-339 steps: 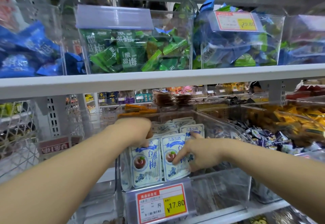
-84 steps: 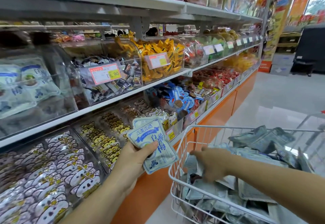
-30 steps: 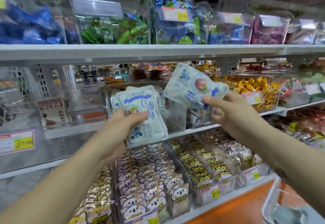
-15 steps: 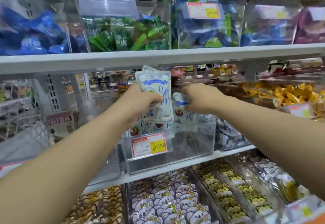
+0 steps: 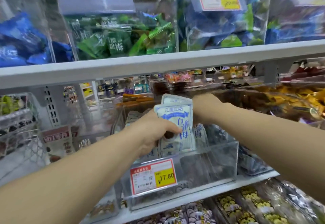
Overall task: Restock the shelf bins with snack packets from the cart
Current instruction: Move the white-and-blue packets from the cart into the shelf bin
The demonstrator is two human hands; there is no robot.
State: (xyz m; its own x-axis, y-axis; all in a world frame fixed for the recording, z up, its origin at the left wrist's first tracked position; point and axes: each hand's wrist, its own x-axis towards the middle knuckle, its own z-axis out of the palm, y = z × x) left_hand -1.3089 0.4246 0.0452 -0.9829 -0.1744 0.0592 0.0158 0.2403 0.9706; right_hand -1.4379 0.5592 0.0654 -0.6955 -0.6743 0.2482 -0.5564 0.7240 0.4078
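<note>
Two snack pkts (image 5: 175, 118) at least, white w/ blue print, are being gripped as a stack by the left hand (image 5: 154, 132); the thumb (image 5: 173, 129) is being pressed across the front pkt, w/ the fingers out of sight behind; the stack is being held upright, its lower end down at the open top of a clear bin (image 5: 216, 160) on the middle shelf (image 5: 255, 179); more pkts of the same kind (image 5: 199, 134) are being kept standing inside that bin, just beside the held stack. The right hand (image 5: 204, 107) is being reached into the same bin from the right, behind the stack; only its back & wrist are being shown, the fingers hidden, so whether anything is being held cannot be told. A red & yellow price tag (image 5: 153, 176) reading 17.80 is being carried on the bin's front wall; on the upper shelf (image 5: 158, 65), green pkts (image 5: 123, 39) are being stored in one clear bin, blue pkts (image 5: 17, 39) to its left, mixed blue & green pkts (image 5: 219, 26) to its right; gold-wrapped sweets (image 5: 299, 99) are being displayed to the right of the arms; cartoon-faced pkts (image 5: 246, 201) are being kept in bins on the shelf below.
</note>
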